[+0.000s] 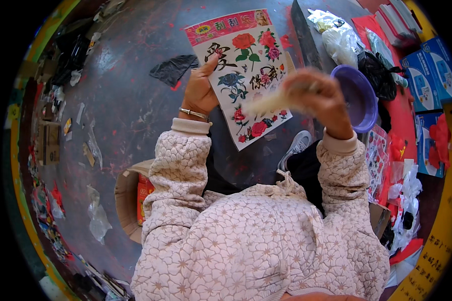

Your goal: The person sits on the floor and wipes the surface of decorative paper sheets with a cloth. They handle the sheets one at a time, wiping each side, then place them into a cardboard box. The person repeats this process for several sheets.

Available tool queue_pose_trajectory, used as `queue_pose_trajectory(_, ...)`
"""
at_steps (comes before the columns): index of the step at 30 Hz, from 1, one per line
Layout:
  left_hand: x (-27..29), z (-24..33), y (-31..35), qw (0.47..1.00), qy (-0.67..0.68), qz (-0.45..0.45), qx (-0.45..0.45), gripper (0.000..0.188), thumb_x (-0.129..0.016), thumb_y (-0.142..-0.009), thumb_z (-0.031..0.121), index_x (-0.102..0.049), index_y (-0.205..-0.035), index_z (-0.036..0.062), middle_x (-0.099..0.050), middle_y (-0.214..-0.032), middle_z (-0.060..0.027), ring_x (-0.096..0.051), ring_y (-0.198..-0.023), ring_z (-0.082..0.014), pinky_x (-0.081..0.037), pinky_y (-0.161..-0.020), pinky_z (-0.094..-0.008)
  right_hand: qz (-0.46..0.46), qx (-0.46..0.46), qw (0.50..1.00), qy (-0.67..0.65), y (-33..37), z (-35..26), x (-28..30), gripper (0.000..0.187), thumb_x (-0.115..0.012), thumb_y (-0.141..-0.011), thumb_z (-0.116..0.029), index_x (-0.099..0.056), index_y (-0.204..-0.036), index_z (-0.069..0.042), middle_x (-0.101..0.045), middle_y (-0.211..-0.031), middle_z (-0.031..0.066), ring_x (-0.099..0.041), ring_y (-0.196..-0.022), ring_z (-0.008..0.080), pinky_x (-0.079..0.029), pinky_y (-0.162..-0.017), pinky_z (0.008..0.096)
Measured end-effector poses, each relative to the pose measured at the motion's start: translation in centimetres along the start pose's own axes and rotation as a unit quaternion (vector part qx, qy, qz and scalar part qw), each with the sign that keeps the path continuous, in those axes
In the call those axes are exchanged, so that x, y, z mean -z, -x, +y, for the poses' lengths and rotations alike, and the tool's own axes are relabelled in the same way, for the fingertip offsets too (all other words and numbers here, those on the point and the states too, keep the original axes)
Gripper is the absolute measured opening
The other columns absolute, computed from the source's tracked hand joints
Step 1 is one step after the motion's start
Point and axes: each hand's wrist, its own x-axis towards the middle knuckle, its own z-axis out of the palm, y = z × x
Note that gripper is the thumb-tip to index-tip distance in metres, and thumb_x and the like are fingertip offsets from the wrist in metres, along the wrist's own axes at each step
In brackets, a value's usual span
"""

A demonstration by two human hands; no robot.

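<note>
My left hand (202, 90), with a silver bracelet at its wrist, grips the left edge of a white sheet (221, 118) printed with red and dark roses and black characters, its thumb on the front. The sheet has a pink header and is held up, slightly tilted. Over the sheet's right side, my right hand (319, 98) is closed around a pale, brush-like thing (267, 104), smeared by motion. Its tip reaches across the printed roses; I cannot tell whether it touches them. A purple plastic basin (368, 100) stands just right of my right hand.
Clear plastic bags (339, 42) and a black bag (379, 75) lie at the far right, beside blue boxes (432, 75). A cardboard box (128, 200) with red packets stands left of me. A black plastic scrap (173, 69) lies on the grey floor (130, 95).
</note>
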Motion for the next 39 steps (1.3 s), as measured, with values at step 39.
queue_pose_trajectory(39, 0.1, -2.2, -0.1, 0.995, 0.013, -0.066, 0.079, 0.051, -0.032, -0.092, 0.044, -0.043, -0.12, 0.0032, -0.053, -0.112, -0.0162, -0.054, -0.1, -0.0283, -0.045, -0.087, -0.041, 0.102, 0.31, 0.859, 0.395, -2.1, 6.8, -6.6, 0.019, -0.054, -0.073, 0.001, -0.06, -0.09, -0.004, -0.061, -0.103, 0.0115, -0.058, -0.097, 0.0239, -0.041, -0.086, 0.0378)
